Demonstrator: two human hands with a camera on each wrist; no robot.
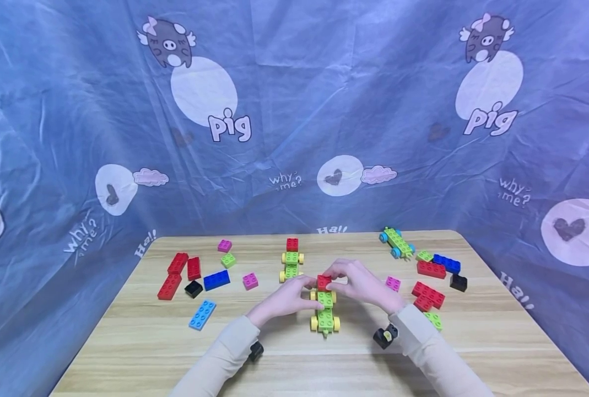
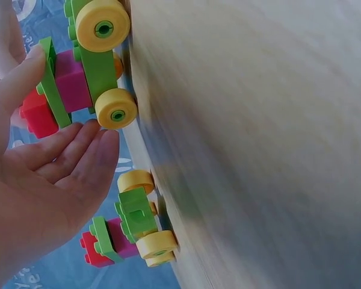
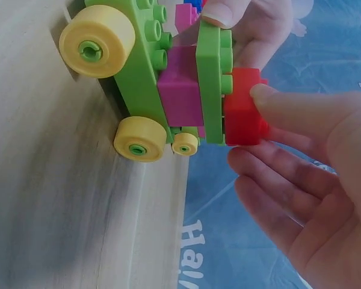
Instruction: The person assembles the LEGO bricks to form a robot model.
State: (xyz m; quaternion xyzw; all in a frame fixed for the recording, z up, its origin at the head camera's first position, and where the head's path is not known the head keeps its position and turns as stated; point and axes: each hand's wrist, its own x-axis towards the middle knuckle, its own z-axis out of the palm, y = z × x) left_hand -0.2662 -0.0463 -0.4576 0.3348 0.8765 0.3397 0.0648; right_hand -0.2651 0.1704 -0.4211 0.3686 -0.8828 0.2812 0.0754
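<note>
In front of me stands a toy car (image 1: 325,322) with a green base and yellow wheels. A magenta brick (image 3: 180,87) sits on its base, and a green plate (image 3: 209,84) lies on that brick. On one end of the plate is a red brick (image 3: 240,108), which my right hand (image 1: 361,281) pinches with thumb and fingers. From the other side my left hand (image 1: 286,300) holds the green plate, its thumb at the near end and its fingers by the far end. A second, similar car (image 2: 138,214) with a red brick on top stands farther back.
Left of the hands lie loose bricks, among them a blue brick (image 1: 217,280), a light blue plate (image 1: 202,315) and red bricks (image 1: 169,286). To the right are more red bricks (image 1: 428,295), a black brick (image 1: 458,283) and a blue-wheeled car base (image 1: 397,242).
</note>
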